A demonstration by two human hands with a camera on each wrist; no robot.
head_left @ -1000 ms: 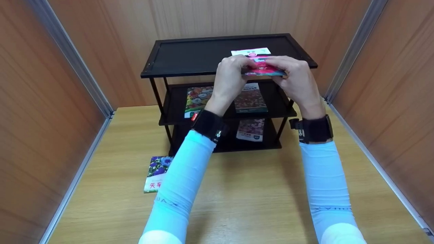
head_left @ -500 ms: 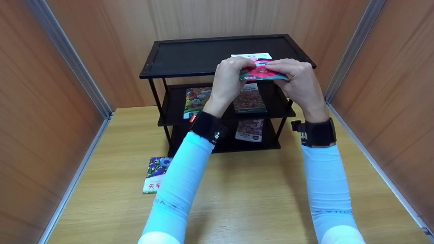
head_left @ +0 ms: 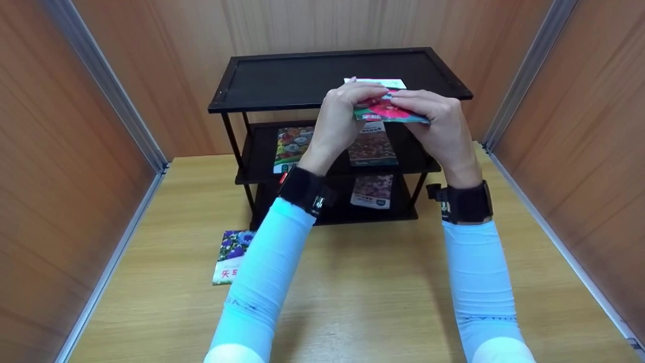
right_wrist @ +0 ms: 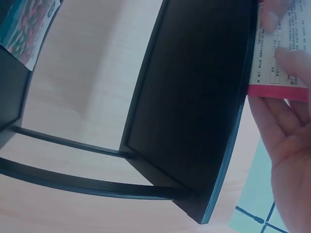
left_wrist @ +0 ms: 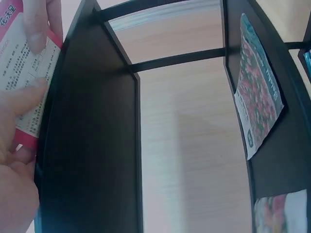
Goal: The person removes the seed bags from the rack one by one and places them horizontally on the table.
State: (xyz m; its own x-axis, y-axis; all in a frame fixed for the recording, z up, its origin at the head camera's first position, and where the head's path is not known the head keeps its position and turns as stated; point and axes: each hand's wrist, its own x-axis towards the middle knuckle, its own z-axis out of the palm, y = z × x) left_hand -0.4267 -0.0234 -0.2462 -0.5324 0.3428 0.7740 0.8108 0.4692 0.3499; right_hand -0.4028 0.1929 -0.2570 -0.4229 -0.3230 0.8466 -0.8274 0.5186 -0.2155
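Both hands hold a flower seed packet (head_left: 385,111) at the front edge of the black rack's top shelf (head_left: 302,80). Its face is pink and red with a teal edge; the far end is white. The left hand (head_left: 338,118) pinches its left side, fingers above and thumb beneath. On the right side, the right hand (head_left: 439,123) does the same. From below, the left wrist view shows the packet's white printed back (left_wrist: 31,68) with both thumbs against it. In the right wrist view the packet's back (right_wrist: 274,63) lies beside the shelf edge.
On the middle shelf lie a colourful packet (head_left: 293,146) and a reddish flower packet (head_left: 373,146). Another packet (head_left: 373,191) is on the bottom shelf. A blue flower packet (head_left: 232,257) lies on the wooden surface, partly behind the left forearm. Wooden panels (head_left: 75,176) enclose the sides.
The packet's near edge has come slightly down and toward me, and more of its pink face showed midway. The left fingers have shifted over its top. Both hands keep their hold.
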